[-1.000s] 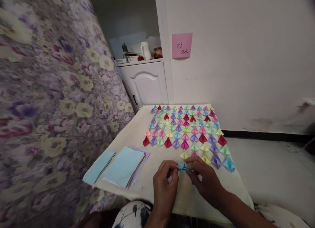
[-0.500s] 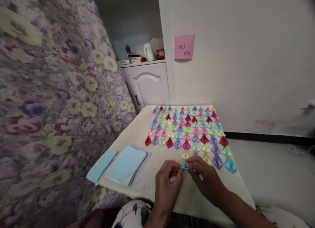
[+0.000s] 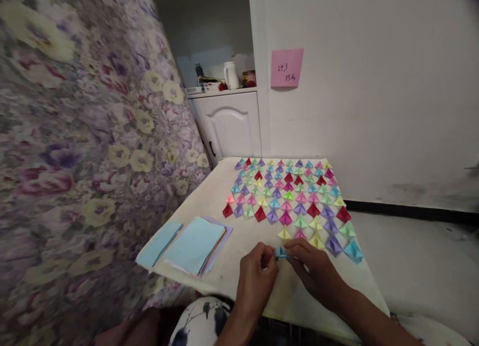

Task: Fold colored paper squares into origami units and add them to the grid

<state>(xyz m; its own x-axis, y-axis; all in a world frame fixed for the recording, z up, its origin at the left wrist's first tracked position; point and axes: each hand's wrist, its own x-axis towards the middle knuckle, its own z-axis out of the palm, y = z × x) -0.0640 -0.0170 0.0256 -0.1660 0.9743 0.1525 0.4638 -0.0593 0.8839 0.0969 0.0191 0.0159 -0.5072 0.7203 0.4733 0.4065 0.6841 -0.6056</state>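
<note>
A pale wall (image 3: 374, 111) fills the far right, and a flowered curtain (image 3: 93, 161) hangs along the left. A white cabinet (image 3: 230, 126) stands between them at the far side. The table (image 3: 209, 191) reaches from the cabinet and wall toward the near edge.

At its near side, the right hand (image 3: 312, 271) is curled, pinching the right side of a small blue paper piece (image 3: 280, 253) between thumb and fingers. The left hand (image 3: 258, 276) is also curled, its thumb and fingertip pressed together at the piece's left edge; the exact fold there is too small to tell. The piece is held just above the table, near the closest row.

To the left lie a thick paper stack (image 3: 196, 241) and, beside it, a narrower paper stack (image 3: 159, 244), both with flat blue sheets on top. A pink note (image 3: 286, 68) is stuck to the wall.

The folded pieces (image 3: 288, 195) stand in many-coloured rows across the far and right parts of the table. These look done. The blue one seems partly or nearly folded, the near rows reach only the right side, and the flat sheets appear unworked.
</note>
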